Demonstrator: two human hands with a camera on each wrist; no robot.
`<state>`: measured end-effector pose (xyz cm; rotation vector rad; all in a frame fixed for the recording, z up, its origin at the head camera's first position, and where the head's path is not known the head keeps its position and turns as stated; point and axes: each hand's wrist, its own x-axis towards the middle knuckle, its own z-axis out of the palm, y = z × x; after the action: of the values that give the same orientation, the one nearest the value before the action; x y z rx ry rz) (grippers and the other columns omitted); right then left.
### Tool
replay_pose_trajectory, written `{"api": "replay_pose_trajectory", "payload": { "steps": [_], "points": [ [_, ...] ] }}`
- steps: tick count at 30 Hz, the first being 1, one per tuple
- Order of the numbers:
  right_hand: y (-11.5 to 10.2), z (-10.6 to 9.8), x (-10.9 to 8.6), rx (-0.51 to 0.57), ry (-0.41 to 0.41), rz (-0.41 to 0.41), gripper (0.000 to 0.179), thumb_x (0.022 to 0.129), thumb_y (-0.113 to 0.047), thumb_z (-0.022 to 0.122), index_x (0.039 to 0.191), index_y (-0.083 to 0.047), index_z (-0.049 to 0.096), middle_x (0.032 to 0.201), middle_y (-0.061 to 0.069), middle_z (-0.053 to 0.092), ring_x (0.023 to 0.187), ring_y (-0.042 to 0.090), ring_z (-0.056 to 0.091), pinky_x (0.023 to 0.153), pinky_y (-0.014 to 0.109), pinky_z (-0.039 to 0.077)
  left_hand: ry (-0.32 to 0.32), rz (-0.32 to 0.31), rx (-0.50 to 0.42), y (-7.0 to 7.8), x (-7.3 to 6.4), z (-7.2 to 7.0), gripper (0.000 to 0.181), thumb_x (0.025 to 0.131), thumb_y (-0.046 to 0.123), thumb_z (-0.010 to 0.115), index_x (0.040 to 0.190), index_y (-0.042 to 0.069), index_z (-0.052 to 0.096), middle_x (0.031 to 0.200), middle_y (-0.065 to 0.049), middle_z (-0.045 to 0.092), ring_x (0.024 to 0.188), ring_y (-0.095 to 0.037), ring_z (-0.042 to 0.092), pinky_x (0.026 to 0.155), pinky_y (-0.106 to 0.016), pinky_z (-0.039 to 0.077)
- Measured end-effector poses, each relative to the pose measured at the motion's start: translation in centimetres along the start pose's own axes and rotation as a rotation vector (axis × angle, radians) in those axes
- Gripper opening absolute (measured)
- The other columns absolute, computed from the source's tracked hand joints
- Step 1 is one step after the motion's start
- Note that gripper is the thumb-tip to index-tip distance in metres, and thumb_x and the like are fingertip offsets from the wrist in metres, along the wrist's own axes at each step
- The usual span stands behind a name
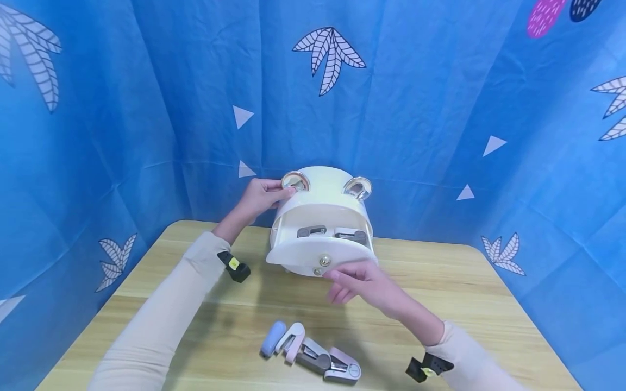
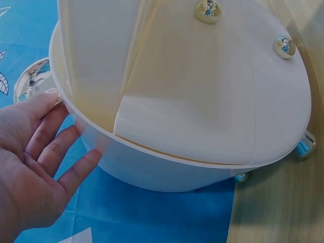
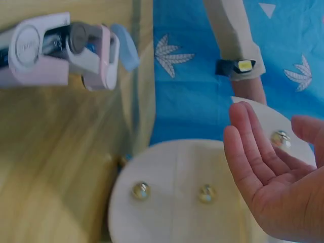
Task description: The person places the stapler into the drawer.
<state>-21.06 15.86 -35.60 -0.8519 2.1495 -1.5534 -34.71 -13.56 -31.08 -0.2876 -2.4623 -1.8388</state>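
A white rounded storage box (image 1: 325,184) with two shiny ears stands at the table's back, its upper drawer (image 1: 293,252) pulled out. Inside that drawer lie a dark grey stapler (image 1: 311,231) and a grey-and-white stapler (image 1: 351,235). My left hand (image 1: 264,198) pinches the box by its left ear (image 2: 33,81), other fingers against the side wall. My right hand (image 1: 359,282) is just before the drawer front, below its gold knob (image 1: 325,261). In the right wrist view the right hand's fingers (image 3: 250,147) extend loosely, thumb apart, nothing held.
Near the table's front, several small staplers lie in a row: a blue one (image 1: 273,338), a white-and-pink one (image 1: 293,341), a grey one (image 1: 313,355) and a pink-and-grey one (image 1: 344,366). A blue patterned curtain (image 1: 415,108) hangs behind the wooden table (image 1: 440,282).
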Motion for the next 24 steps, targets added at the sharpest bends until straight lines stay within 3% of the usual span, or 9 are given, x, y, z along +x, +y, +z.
{"api": "replay_pose_trajectory", "payload": {
  "steps": [4,6,10,17,24],
  "points": [
    [0.3,1.1,0.6,0.087,0.051,0.011,0.044,0.108,-0.027,0.05,0.128,0.01,0.062,0.098,0.029,0.074,0.084,0.032,0.076,0.081,0.05,0.063,-0.005,-0.008,0.0,0.1,-0.1,0.0,0.043,0.094,0.029,0.076,0.128,0.002,0.07,0.129,-0.019,0.07,0.124,-0.033,0.065,0.101,-0.049,0.056],
    [0.0,1.6,1.0,0.123,0.089,0.029,0.045,0.108,-0.03,0.05,0.125,0.009,0.064,0.095,0.025,0.076,0.081,0.031,0.076,0.08,0.046,0.064,-0.007,-0.014,-0.002,0.1,0.0,0.0,0.043,0.094,0.029,0.075,0.128,0.003,0.07,0.13,-0.019,0.07,0.125,-0.033,0.064,0.101,-0.049,0.055],
    [-0.3,2.3,1.6,0.171,0.164,0.055,0.046,0.107,-0.035,0.052,0.118,0.007,0.068,0.089,0.015,0.078,0.074,0.019,0.075,0.079,0.041,0.064,-0.011,-0.018,-0.002,0.1,0.0,0.0,0.043,0.095,0.03,0.074,0.129,0.004,0.07,0.131,-0.018,0.069,0.126,-0.033,0.064,0.102,-0.049,0.055],
    [-0.8,2.6,2.3,0.197,0.238,0.038,0.047,0.107,-0.032,0.053,0.113,0.012,0.069,0.083,0.013,0.077,0.071,0.016,0.074,0.077,0.037,0.064,-0.011,-0.021,-0.01,0.2,0.0,0.0,0.043,0.095,0.03,0.073,0.13,0.005,0.069,0.131,-0.018,0.069,0.126,-0.034,0.064,0.102,-0.051,0.054],
    [-0.7,2.4,3.2,0.217,0.281,0.055,0.047,0.107,-0.03,0.053,0.119,0.013,0.066,0.079,0.004,0.077,0.07,0.013,0.073,0.076,0.033,0.064,-0.012,-0.031,0.004,0.1,0.1,0.0,0.044,0.096,0.032,0.073,0.13,0.005,0.069,0.131,-0.017,0.069,0.126,-0.033,0.063,0.103,-0.05,0.054]
  ]
}}
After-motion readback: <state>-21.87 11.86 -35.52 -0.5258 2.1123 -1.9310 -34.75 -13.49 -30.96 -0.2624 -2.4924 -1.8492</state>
